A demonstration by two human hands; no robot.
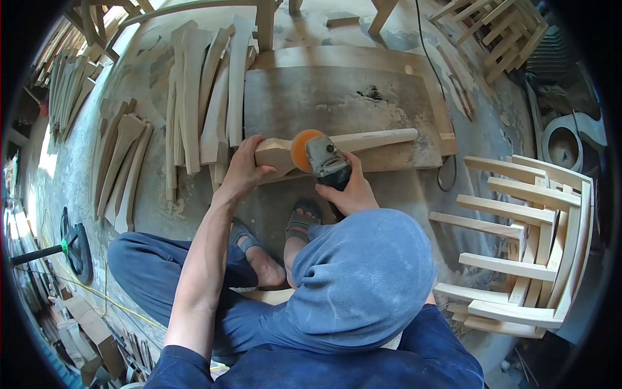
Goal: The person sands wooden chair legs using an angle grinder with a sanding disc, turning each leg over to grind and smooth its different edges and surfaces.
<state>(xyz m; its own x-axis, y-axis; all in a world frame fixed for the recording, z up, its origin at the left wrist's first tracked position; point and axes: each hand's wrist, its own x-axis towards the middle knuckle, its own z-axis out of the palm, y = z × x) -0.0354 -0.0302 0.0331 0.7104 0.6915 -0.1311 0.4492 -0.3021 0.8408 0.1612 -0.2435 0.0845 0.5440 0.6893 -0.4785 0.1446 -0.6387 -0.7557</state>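
Note:
My right hand point(355, 189) is wrapped round an angle grinder point(330, 162) with a dusty grey head and dark body. Its orange disc point(303, 150) lies against a pale, shaped wooden leg point(376, 139), near the wide end. At that wide end, my left hand point(245, 167) grips the wooden leg, thumb on the near side and fingers over the far side. The leg rests across the near edge of a low, worn wooden board point(304, 104), its narrow end pointing right. The grinder hides part of the leg.
Similar wooden legs point(194, 91) lie in rows left of the board. Stacked curved wooden frames point(518, 240) stand at the right, slats pointing inward. A dark cord point(424, 48) runs along the board's right side. My sandalled feet point(262, 266) are just below the board.

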